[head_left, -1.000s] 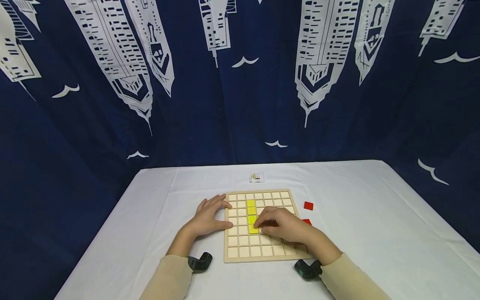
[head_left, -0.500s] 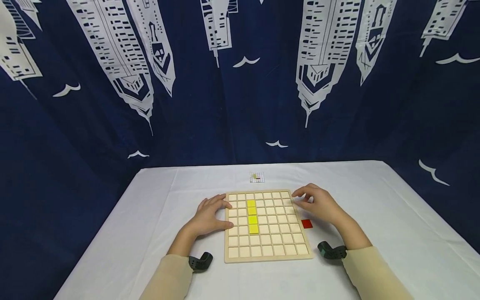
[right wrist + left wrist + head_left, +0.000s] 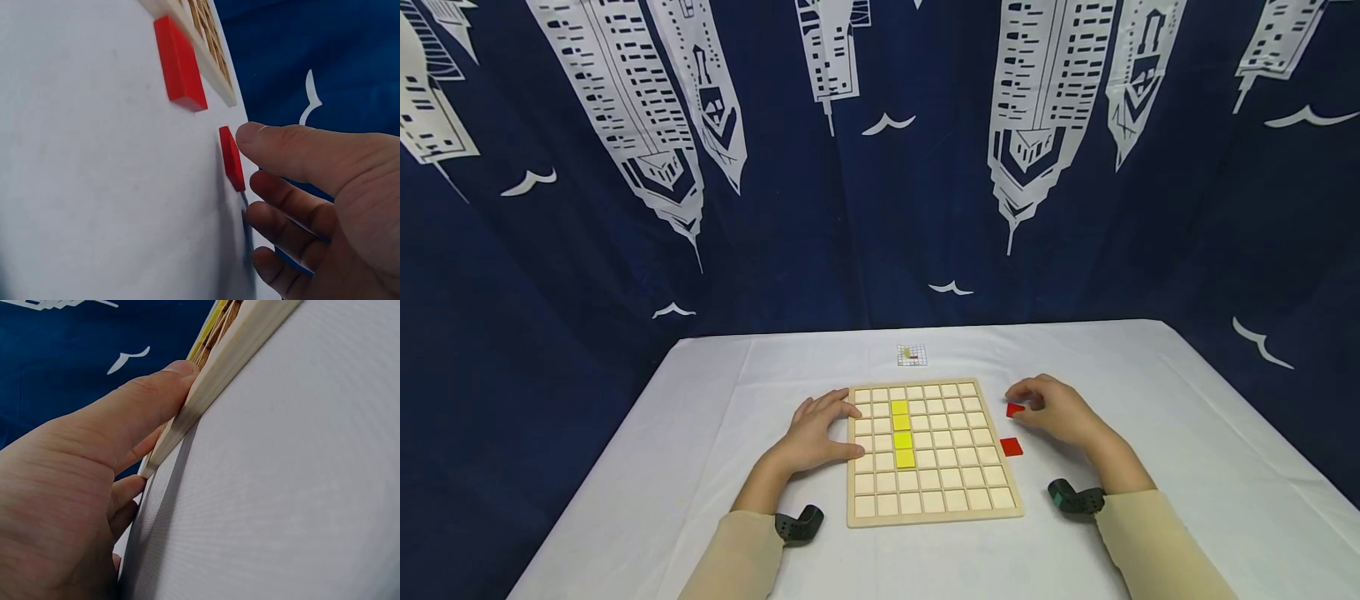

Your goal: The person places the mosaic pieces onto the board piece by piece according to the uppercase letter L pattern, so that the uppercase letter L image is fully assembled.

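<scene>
A wooden grid board (image 3: 936, 515) lies on the table, with several yellow tiles (image 3: 902, 436) lined up in one column. At its left edge, my left hand (image 3: 812, 437) rests with thumb and fingers on the frame; in the left wrist view the thumb (image 3: 147, 394) touches the rim. To the right of the board, my right hand (image 3: 1060, 412) hovers at the farther red tile (image 3: 1013, 410), thumb and fingers apart around it. The right wrist view shows that red tile (image 3: 232, 159) just beside the thumb tip. A nearer red tile (image 3: 1012, 447) lies against the board's right edge.
A small printed grid card (image 3: 912, 356) with coloured squares lies beyond the board. White cloth (image 3: 625, 500) covers the table, and a dark blue curtain (image 3: 775, 275) with white buildings hangs behind it.
My right hand has left the lowest yellow tile, swung right past the board's far right corner, and come down at the farther red tile. The left hand has stayed put.
</scene>
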The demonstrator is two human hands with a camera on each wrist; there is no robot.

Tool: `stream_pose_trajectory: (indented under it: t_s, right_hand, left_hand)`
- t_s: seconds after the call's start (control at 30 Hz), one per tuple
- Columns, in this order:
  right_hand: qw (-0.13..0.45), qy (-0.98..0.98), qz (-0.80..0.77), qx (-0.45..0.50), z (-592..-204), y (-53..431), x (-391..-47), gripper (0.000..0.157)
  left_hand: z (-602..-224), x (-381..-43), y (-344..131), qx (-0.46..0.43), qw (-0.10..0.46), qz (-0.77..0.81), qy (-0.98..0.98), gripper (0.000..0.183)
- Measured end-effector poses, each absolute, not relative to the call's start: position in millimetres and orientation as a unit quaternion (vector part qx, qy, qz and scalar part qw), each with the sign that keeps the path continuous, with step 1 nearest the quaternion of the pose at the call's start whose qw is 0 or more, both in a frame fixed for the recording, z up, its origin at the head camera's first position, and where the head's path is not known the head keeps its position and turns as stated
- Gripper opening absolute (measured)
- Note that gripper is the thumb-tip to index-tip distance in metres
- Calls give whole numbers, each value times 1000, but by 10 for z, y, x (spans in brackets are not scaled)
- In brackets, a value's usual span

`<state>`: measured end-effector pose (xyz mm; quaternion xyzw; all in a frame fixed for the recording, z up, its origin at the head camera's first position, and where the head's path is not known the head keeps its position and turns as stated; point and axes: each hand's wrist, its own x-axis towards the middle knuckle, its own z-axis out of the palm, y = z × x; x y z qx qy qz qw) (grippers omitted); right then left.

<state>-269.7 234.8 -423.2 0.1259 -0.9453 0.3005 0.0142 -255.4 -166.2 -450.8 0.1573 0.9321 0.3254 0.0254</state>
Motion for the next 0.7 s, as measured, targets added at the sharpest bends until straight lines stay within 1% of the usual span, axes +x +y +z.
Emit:
stream_pose_trajectory:
  t_s: [0.13, 0.7]
  right_hand:
    - [4, -943, 307, 127, -4262, 2370, -2695, 26]
    - [14, -941, 311, 132, -4315, 2394, -2712, 24]
  left_hand:
    - [-4509, -2552, -1664, 159, 27, 325, 932, 51]
    - [-4521, -2561, -1675, 170, 26, 313, 934, 52]
